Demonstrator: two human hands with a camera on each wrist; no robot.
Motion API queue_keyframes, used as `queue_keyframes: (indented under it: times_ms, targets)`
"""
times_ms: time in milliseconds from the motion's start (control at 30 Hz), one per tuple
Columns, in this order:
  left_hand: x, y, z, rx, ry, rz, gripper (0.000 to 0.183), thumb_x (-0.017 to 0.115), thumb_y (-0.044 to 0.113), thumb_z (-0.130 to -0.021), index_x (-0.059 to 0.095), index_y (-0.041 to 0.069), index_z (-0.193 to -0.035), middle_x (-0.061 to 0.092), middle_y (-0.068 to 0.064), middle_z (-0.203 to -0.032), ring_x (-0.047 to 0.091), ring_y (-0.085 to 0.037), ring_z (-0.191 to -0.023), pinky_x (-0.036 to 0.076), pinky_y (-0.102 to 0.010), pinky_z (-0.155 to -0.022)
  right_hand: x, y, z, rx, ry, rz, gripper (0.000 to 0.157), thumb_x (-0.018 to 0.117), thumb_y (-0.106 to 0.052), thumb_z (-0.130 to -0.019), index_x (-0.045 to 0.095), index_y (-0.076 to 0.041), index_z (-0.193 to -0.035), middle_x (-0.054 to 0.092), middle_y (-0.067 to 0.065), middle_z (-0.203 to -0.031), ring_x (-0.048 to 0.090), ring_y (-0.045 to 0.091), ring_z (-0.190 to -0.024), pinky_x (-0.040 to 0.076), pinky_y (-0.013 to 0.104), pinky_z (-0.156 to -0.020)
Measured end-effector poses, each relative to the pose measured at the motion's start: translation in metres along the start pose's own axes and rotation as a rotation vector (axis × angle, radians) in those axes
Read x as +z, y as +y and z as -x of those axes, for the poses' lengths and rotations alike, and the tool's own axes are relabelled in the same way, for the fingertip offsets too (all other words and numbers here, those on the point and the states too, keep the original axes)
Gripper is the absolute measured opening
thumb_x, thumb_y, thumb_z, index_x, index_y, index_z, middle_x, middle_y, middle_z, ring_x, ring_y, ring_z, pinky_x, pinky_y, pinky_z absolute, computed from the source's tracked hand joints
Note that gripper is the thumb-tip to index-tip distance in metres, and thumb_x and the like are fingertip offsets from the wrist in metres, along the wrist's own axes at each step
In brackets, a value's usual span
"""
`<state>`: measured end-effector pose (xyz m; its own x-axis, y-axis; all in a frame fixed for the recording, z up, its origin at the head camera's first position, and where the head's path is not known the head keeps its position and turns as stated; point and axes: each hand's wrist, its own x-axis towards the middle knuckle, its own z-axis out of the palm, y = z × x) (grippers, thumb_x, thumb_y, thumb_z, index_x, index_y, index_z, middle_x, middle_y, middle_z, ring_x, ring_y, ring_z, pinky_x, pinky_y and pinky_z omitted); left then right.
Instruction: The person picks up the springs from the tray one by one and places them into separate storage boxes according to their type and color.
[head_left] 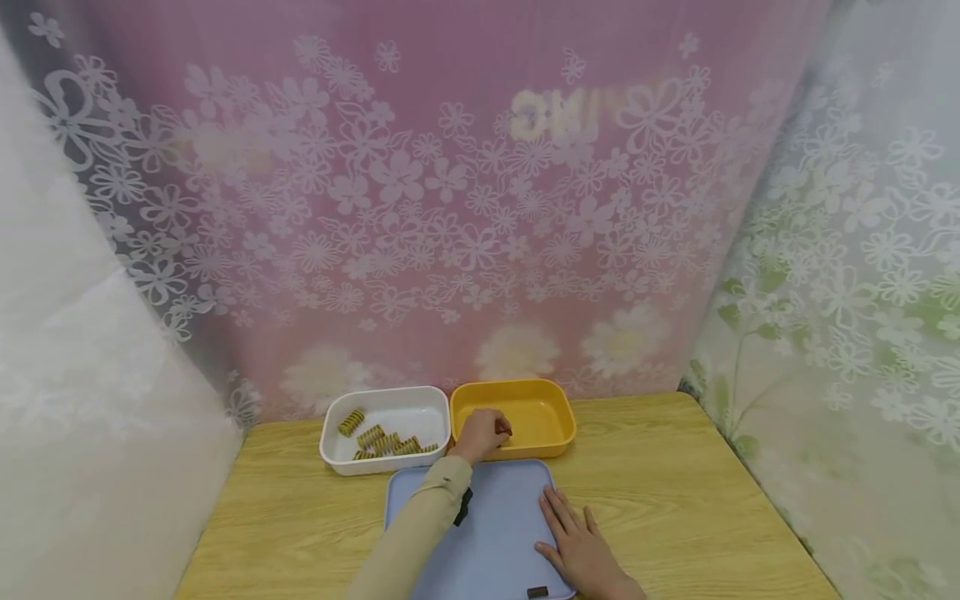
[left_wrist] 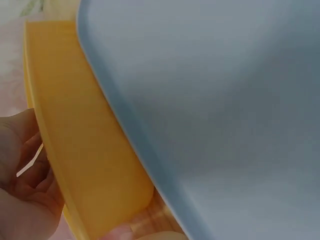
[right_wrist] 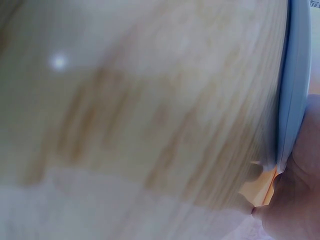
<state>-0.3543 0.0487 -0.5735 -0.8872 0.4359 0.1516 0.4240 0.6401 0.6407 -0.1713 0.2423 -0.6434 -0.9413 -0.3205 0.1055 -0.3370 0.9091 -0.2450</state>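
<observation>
My left hand (head_left: 480, 433) reaches over the front rim of the yellow tray (head_left: 542, 450), its fingers bent down inside. A dark reddish patch shows at its fingertips in the head view; I cannot tell whether it is a held thing. In the left wrist view the curled fingers (left_wrist: 30, 165) overlap the tray's rim. My right hand (head_left: 581, 546) lies with fingers extended over the right edge of the blue tray (head_left: 498, 517). A small dark ribbed spring (head_left: 537, 592) lies in the blue tray's near right corner, beside the right hand.
Left of the yellow tray stands a white tray (head_left: 330, 457) with several yellow-and-dark coil springs (head_left: 386, 442). All three trays sit on a wood-grain table (head_left: 675, 500). A flowered curtain (head_left: 465, 250) hangs right behind, with pale sheets at both sides.
</observation>
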Motion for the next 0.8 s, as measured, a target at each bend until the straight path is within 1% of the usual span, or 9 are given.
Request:
queue_keyframes:
  times_ms: [100,233,367,433,567,633,700,733,800]
  targets:
    - [0.002,-0.005,0.0,-0.011,-0.04,-0.011,0.004,0.079,0.006,-0.087,0.076,0.005,-0.089,0.07,0.0,-0.079,0.059,-0.01,-0.068,0.053,-0.024,-0.064,0.002,0.001,0.0,0.005,-0.017,0.005,0.071,0.052,-0.048,-0.102,0.038,-0.003,-0.155,0.031,0.015,-0.163,0.029,0.037,-0.149,0.029,0.073,-0.109]
    - [0.001,-0.008,0.0,-0.029,-0.076,0.0,0.003,0.079,0.006,-0.087,0.077,0.004,-0.089,0.072,-0.003,-0.08,0.06,-0.012,-0.068,0.053,-0.026,-0.065,0.001,0.0,0.001,-0.001,-0.013,0.003,0.071,0.051,-0.048,-0.103,0.038,-0.002,-0.155,0.03,0.016,-0.163,0.029,0.038,-0.149,0.029,0.074,-0.108]
    - [-0.001,-0.009,0.0,-0.053,-0.081,-0.007,0.004,0.08,0.006,-0.086,0.078,0.004,-0.085,0.073,-0.005,-0.079,0.063,-0.017,-0.071,0.055,-0.03,-0.068,0.002,-0.001,0.002,-0.035,0.054,0.009,0.069,0.055,-0.046,-0.102,0.042,-0.001,-0.152,0.035,0.017,-0.161,0.033,0.04,-0.146,0.033,0.074,-0.104]
    - [-0.002,-0.009,-0.001,-0.064,-0.083,-0.03,0.005,0.081,0.007,-0.085,0.078,0.005,-0.083,0.073,-0.004,-0.077,0.064,-0.019,-0.072,0.056,-0.032,-0.069,0.005,0.0,0.002,-0.055,0.096,0.034,0.069,0.055,-0.047,-0.101,0.044,-0.001,-0.151,0.037,0.017,-0.159,0.033,0.036,-0.147,0.036,0.073,-0.102]
    - [-0.002,-0.012,-0.004,-0.083,-0.086,-0.07,0.006,0.082,0.007,-0.084,0.078,0.005,-0.08,0.072,-0.003,-0.076,0.064,-0.02,-0.074,0.057,-0.032,-0.071,0.014,0.006,0.002,-0.087,0.173,0.082,0.069,0.055,-0.049,-0.1,0.046,-0.003,-0.15,0.039,0.014,-0.159,0.022,0.023,-0.153,0.041,0.07,-0.099]
    - [-0.001,-0.013,-0.006,-0.097,-0.091,-0.074,0.005,0.081,0.005,-0.084,0.078,0.005,-0.08,0.072,-0.003,-0.077,0.064,-0.02,-0.074,0.057,-0.032,-0.071,0.018,0.009,0.002,-0.093,0.194,0.1,0.069,0.054,-0.051,-0.1,0.046,-0.005,-0.15,0.038,0.013,-0.159,0.016,0.017,-0.155,0.042,0.069,-0.099]
    - [0.001,-0.015,-0.007,-0.108,-0.094,-0.069,0.005,0.08,0.003,-0.084,0.078,0.005,-0.08,0.072,-0.002,-0.077,0.063,-0.02,-0.074,0.056,-0.032,-0.071,0.02,0.01,0.002,-0.094,0.208,0.103,0.069,0.053,-0.052,-0.1,0.046,-0.005,-0.15,0.039,0.012,-0.158,0.014,0.016,-0.155,0.042,0.069,-0.099]
    - [0.001,-0.015,-0.008,-0.109,-0.092,-0.062,0.006,0.08,0.001,-0.084,0.078,0.005,-0.079,0.072,-0.003,-0.076,0.063,-0.02,-0.073,0.056,-0.033,-0.07,0.02,0.011,0.002,-0.097,0.2,0.097,0.069,0.053,-0.052,-0.101,0.045,-0.005,-0.151,0.038,0.012,-0.159,0.011,0.015,-0.156,0.041,0.07,-0.098]
    - [0.003,-0.017,-0.009,-0.114,-0.096,-0.065,0.007,0.08,0.001,-0.083,0.078,0.006,-0.079,0.071,-0.002,-0.076,0.063,-0.019,-0.073,0.056,-0.033,-0.071,0.018,0.01,0.002,-0.095,0.187,0.08,0.068,0.054,-0.05,-0.101,0.044,-0.005,-0.151,0.036,0.012,-0.16,0.013,0.017,-0.156,0.04,0.071,-0.099]
